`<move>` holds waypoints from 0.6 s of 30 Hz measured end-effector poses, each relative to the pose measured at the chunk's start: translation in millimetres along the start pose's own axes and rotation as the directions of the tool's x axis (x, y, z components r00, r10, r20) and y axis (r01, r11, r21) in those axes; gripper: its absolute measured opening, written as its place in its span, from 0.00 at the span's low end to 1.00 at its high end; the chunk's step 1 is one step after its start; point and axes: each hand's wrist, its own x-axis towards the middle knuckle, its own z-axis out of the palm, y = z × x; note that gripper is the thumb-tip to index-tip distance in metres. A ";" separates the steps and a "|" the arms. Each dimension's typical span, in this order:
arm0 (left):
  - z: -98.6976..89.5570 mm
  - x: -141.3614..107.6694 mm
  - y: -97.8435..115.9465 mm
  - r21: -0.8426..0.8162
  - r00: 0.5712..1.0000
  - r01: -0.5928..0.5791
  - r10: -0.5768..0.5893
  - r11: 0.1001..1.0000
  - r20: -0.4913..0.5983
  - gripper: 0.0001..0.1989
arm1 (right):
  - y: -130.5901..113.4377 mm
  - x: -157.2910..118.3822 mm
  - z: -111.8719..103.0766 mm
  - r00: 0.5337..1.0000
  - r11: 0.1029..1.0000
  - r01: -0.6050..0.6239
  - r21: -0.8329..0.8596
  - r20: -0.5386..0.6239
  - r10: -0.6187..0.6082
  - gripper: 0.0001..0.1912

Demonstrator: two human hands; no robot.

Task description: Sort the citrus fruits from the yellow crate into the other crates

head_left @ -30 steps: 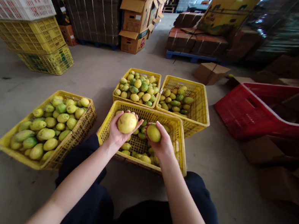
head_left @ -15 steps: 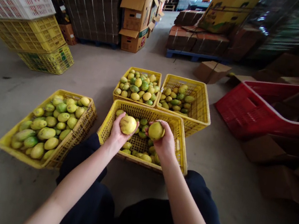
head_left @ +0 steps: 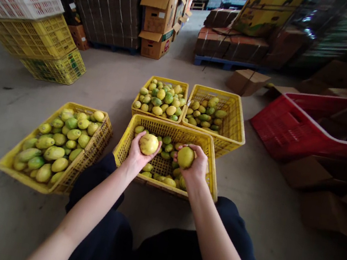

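Note:
My left hand (head_left: pixel 135 154) is closed round a yellow lemon (head_left: pixel 148 144) with brownish marks, palm turned up. In my right hand (head_left: pixel 198 166) is a greener lemon (head_left: pixel 185 157), gripped between thumb and fingers. Both hands are over a yellow plastic crate (head_left: pixel 213 173) between my knees. Loose green and yellow lemons (head_left: pixel 169 182) lie in it, partly hidden by my hands.
A lemon-filled crate (head_left: pixel 89 151) sits to my left. Behind the near crate are a full crate (head_left: pixel 164 80) and a partly filled one (head_left: pixel 234 118). A red bin (head_left: pixel 280 131) and cardboard boxes (head_left: pixel 329 216) stand right; stacked crates (head_left: pixel 38 39) stand left.
My right hand has moved slightly right and down with its lemon, which looks turned. The left hand and its lemon have stayed nearly still.

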 end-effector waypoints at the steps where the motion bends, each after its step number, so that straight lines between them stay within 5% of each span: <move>1: 0.0 -0.1 0.0 -0.004 1.000 0.000 0.000 1.000 0.004 0.05 | -0.3 -0.5 1.0 1.000 1.000 -0.005 -0.003 -0.016 0.005 0.02; 7: 0.2 -0.4 -0.3 -0.030 1.000 0.011 -0.011 0.999 0.014 0.05 | -2.4 -1.8 3.6 0.996 0.999 -0.039 -0.013 -0.080 0.038 0.01; 14: -2.4 2.5 0.4 -0.042 1.000 -0.008 0.008 0.999 0.015 0.04 | -0.1 7.6 -4.2 0.987 0.979 -0.149 -0.136 0.037 0.155 0.02; 18: -4.5 4.1 2.1 -0.088 0.999 -0.036 0.035 0.995 -0.010 0.03 | 6.0 9.8 -4.4 0.976 0.966 -0.214 -0.141 0.010 0.218 0.03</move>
